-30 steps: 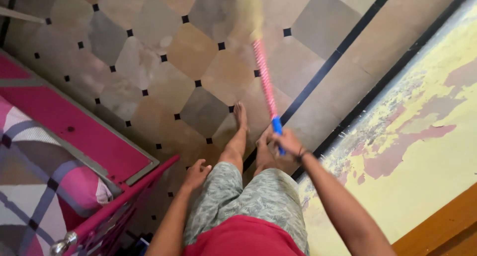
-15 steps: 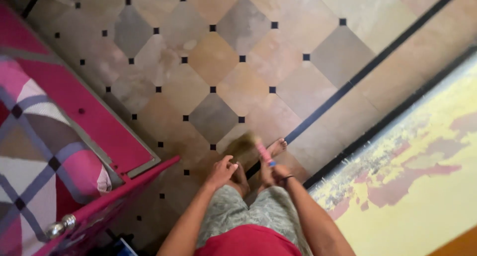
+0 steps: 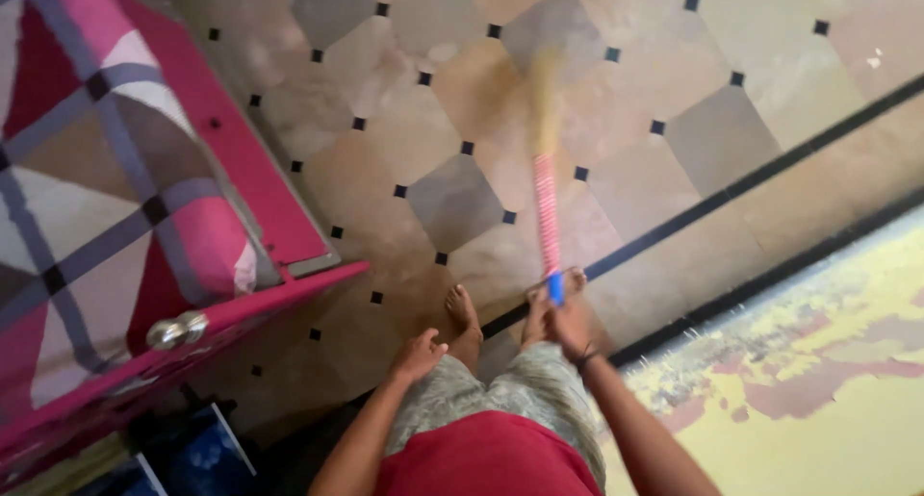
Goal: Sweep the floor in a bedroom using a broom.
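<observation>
Diamond-patterned floor tiles (image 3: pixel 452 203) spread beneath a person whose right hand (image 3: pixel 568 325) grips the blue end of a pink-handled broom (image 3: pixel 547 217), bristles (blurred) stretched ahead mid-sweep. Left hand (image 3: pixel 417 355) hangs loose, holding nothing, beside a pink bed frame (image 3: pixel 279 299).

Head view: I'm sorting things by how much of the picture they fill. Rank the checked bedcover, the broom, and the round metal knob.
1. checked bedcover, largest, though near the camera.
2. broom, held in the right hand.
3. round metal knob, smallest.
</observation>
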